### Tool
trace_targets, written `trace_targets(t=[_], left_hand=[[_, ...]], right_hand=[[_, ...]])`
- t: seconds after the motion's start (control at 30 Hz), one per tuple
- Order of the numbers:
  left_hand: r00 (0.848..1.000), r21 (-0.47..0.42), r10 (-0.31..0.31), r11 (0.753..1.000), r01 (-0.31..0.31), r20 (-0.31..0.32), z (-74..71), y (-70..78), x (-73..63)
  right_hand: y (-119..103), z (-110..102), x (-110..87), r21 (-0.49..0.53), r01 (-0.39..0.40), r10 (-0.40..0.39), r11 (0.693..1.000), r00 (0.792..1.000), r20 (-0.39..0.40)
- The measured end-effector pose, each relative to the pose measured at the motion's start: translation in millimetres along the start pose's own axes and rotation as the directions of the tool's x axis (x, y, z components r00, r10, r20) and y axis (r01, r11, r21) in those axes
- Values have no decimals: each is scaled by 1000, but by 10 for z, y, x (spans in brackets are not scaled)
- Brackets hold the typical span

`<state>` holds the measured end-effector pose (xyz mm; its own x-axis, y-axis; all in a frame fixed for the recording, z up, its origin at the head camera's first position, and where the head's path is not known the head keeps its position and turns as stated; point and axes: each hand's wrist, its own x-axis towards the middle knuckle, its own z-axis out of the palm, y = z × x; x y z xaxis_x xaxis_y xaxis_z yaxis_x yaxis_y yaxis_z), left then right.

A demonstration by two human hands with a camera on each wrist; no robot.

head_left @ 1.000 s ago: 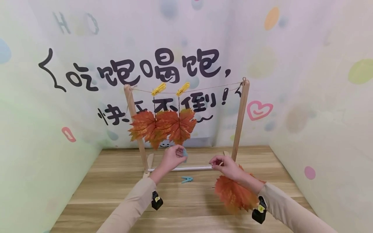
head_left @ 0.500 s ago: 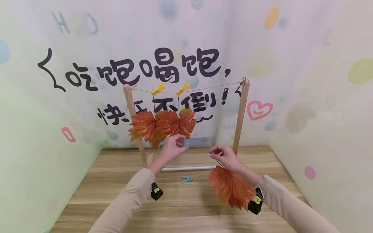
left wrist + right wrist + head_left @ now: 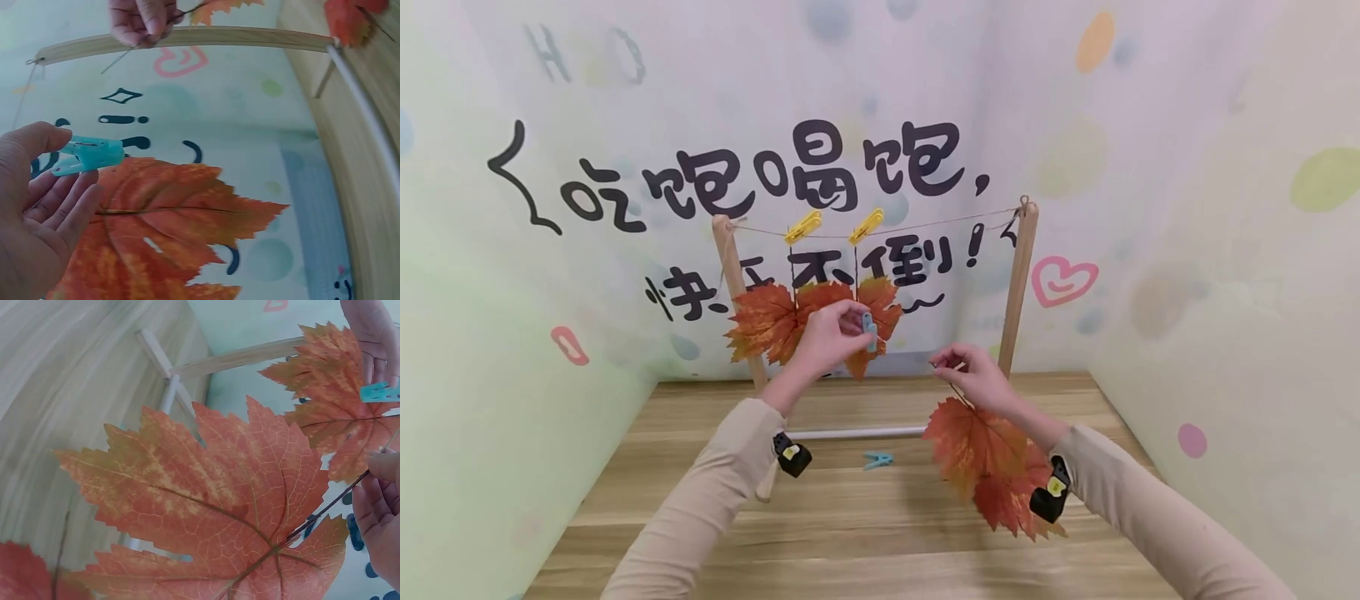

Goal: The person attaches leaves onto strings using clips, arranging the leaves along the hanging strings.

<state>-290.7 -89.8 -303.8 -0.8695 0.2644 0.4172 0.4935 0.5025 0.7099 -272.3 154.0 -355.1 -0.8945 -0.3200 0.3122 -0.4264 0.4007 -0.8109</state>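
One jagged orange-red leaf (image 3: 219,509), right fingers (image 3: 369,511) pinching its stem (image 3: 330,504), left fingers (image 3: 80,209) pinching turquoise clip (image 3: 103,153)

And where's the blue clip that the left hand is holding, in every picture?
Head: the blue clip is near the middle, pinched by the left hand.
Left wrist: the blue clip is at the left, about halfway down.
Right wrist: the blue clip is at the right edge, in the upper half.
Shared landmark: the white rod shows in all three.
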Motion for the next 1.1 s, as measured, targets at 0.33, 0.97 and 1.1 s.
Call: trace_targets(t=[0.33, 0.97, 1.1], left_hand=[[997, 6, 70, 997, -70, 41, -170, 324, 139], [979, -8, 204, 979, -204, -18, -386, 703, 398], [980, 17, 197, 980, -196, -36, -438, 788, 475]], right_hand=[[-145, -138, 178, -3, 19, -19, 1000, 996, -84], [-598, -252, 272, -12, 27, -29, 1000, 986, -165], [-706, -278, 299, -14, 51, -52, 999, 982, -181]])
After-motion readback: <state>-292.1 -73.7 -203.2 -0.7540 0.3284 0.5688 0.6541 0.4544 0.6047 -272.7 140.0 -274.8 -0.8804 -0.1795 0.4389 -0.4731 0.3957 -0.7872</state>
